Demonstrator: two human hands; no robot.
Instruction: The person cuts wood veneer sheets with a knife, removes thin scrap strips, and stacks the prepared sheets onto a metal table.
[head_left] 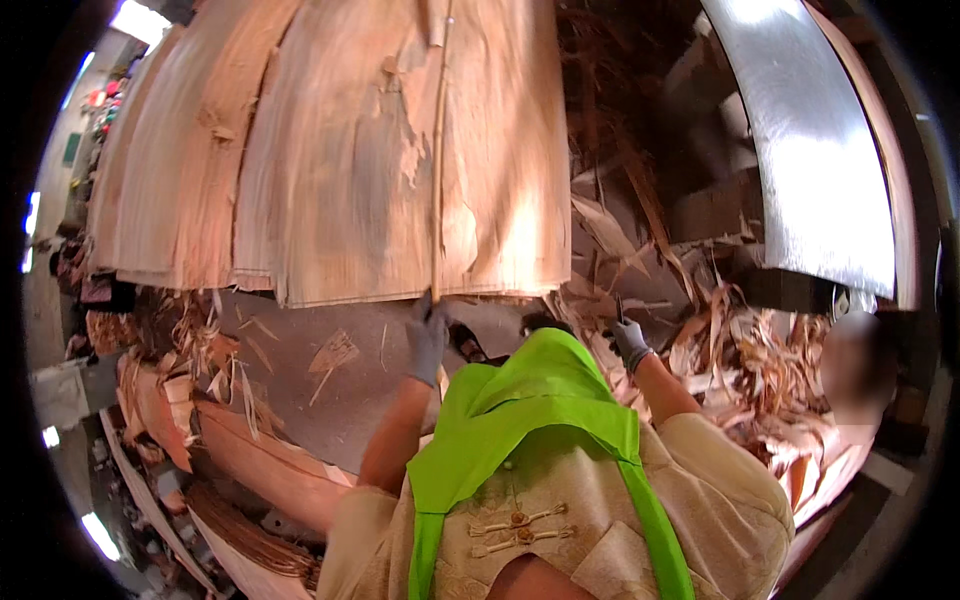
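My left hand (428, 340), in a grey glove, is closed round the near end of a long thin wooden stick (438, 200). The stick runs away from me across a stack of wood veneer sheets (340, 210), over their near edge. Off to the right, clear of the stack, my right hand (630, 345) is also gloved and closed. A small dark tool (619, 308) pokes up from its fingers; its kind is too small to tell. Between my arms hangs a bright green apron (530, 400).
Veneer scraps (740, 350) are heaped at the right, with more shreds (200, 350) at the left. A shiny metal-topped surface (820, 130) stands at the far right. Long rolled veneer pieces (260, 450) lie left of me on the grey floor (330, 400).
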